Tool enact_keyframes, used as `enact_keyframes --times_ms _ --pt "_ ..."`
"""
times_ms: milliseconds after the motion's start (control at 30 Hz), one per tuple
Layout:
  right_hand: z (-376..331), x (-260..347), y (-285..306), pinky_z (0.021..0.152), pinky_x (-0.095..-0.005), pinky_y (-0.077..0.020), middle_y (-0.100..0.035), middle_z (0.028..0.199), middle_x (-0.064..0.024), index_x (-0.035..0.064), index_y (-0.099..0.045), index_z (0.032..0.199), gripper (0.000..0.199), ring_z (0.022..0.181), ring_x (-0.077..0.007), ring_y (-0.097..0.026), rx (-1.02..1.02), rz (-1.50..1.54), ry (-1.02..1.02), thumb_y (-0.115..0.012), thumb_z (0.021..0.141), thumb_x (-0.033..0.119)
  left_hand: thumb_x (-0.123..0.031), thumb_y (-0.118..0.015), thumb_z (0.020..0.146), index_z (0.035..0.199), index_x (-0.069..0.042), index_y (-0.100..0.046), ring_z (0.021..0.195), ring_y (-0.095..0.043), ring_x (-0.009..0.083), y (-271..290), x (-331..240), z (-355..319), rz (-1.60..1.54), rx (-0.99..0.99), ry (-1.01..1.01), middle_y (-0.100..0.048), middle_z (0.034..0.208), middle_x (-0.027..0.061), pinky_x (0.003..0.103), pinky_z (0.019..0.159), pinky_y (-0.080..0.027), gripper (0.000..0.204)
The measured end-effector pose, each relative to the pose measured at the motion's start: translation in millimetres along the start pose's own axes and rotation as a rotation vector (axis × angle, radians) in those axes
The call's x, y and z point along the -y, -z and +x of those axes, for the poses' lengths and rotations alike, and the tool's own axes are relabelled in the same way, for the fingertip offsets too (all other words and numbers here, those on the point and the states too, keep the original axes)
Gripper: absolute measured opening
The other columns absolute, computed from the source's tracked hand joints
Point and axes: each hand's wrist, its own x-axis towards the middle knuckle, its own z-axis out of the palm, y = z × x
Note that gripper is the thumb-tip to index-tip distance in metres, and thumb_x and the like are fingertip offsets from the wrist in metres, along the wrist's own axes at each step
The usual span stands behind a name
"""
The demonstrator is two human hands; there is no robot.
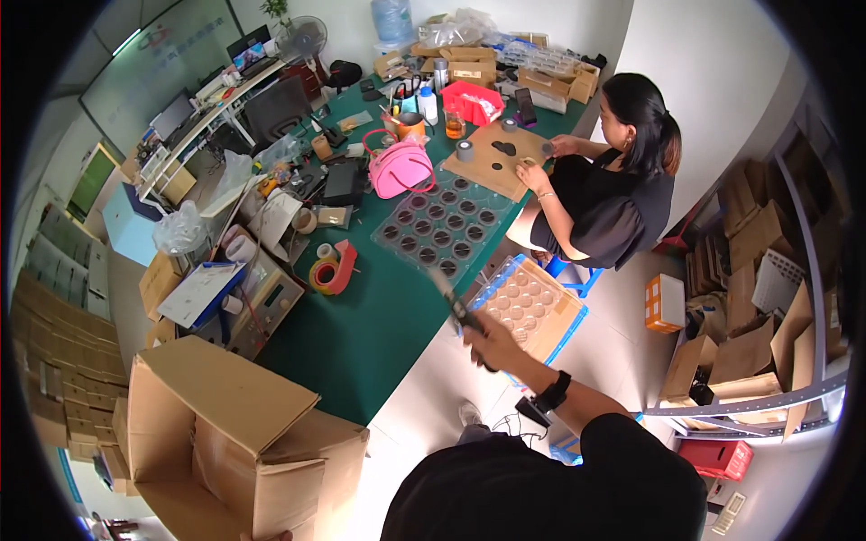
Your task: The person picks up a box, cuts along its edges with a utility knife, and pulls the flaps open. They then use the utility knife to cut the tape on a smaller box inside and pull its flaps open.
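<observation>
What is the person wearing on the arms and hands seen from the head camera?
The right hand is bare, with a black band like a watch on the wrist and a black short sleeve above. The left hand is hardly visible at the lower edge.

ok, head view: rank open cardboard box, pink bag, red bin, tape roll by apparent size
1. Open cardboard box, largest by far, though it is also nearest the camera.
2. Pink bag.
3. Red bin, close to the bag but farther off, so unsure.
4. Tape roll, smallest.
</observation>
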Motion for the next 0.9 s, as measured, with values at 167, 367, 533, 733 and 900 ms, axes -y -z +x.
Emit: enact_keyframes --times_ms 167,367,533,733,900 --pt "45.8 45.3 46.6 0.042 -0.0288 -0.0447 -0.059 0.085 -0.0066 0.0017 -0.045 0.133 0.035 0.05 -0.0137 -0.057 -0.257 0.123 0.307 -0.054 0.103 0.017 -0.044 -0.09 0.07 0.083 -0.004 -0.071 0.051 -0.064 0.0265 -10.0 -17.6 24.1 -0.005 -0.091 -0.057 -0.07 0.068 0.013 0.039 0.05 -0.053 0.047" --pt "38.4 118.1 41.7 0.044 -0.0289 -0.0465 -0.06 0.086 -0.0074 0.0034 -0.046 0.129 0.029 0.053 -0.015 -0.057 -0.326 0.411 0.497 -0.052 0.103 0.016 -0.046 -0.093 0.065 0.079 -0.006 -0.071 0.045 -0.06 0.0245 -16.1 -10.1 24.7 0.006 -0.176 -0.088 -0.067 0.061 0.009 0.037 0.046 -0.051 0.048" --pt "44.3 146.6 45.4 0.046 -0.0297 -0.0477 -0.062 0.087 -0.0097 0.0048 -0.047 0.127 0.028 0.054 -0.0164 -0.057 -0.35 0.525 0.536 -0.048 0.1 0.012 -0.046 -0.093 0.065 0.08 -0.006 -0.072 0.044 -0.059 0.0244 -17.6 -12.1 18.5 -0.008 -0.209 -0.088 -0.068 0.062 0.0081 0.038 0.046 -0.05 0.048" --pt "43.6 158.4 46.1 0.046 -0.0307 -0.0474 -0.063 0.089 -0.0117 0.0047 -0.047 0.126 0.029 0.055 -0.017 -0.058 -0.357 0.517 0.584 -0.046 0.097 0.01 -0.039 -0.095 0.064 0.088 -0.002 -0.074 0.048 -0.063 0.025 -18.8 -10.9 15.8 -0.001 -0.198 -0.073 -0.071 0.068 0.0109 0.038 0.051 -0.053 0.049" --pt "48.6 159.4 40.1 0.046 -0.0314 -0.0468 -0.062 0.089 -0.0116 0.0043 -0.047 0.124 0.027 0.056 -0.0175 -0.057 -0.341 0.554 0.647 -0.045 0.097 0.009 -0.033 -0.096 0.064 0.1 0.003 -0.073 0.055 -0.067 0.0259 -5.3 -27.3 23.6 0.004 -0.179 -0.11 -0.074 0.072 0.0123 0.038 0.059 -0.057 0.056"
